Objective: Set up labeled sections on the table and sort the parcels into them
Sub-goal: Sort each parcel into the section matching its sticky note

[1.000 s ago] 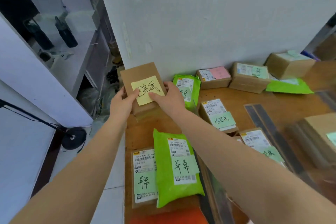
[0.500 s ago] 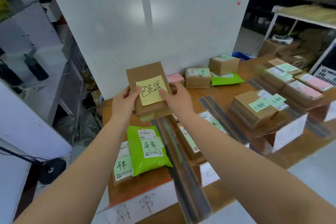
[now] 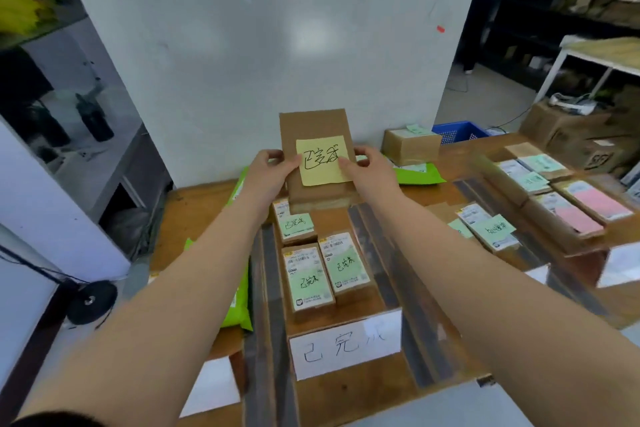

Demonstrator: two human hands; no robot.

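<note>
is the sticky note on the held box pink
No, the sticky note on the brown box held by both hands is yellow.

single head-worn wide view, looking forward and down, close over the table [image 3: 194, 208], facing a white wall [image 3: 277, 38]

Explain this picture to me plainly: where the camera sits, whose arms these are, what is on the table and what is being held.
The camera is worn on a person's head and looks down at their bare arms. The left hand and right hand each hold a side of a flat brown cardboard parcel with a yellow handwritten sticky note, in a curled grip. Below it, on the wooden table, lie three small brown parcels with green notes, behind a white handwritten section sign. Parcels with pink labels lie to the right.
</note>
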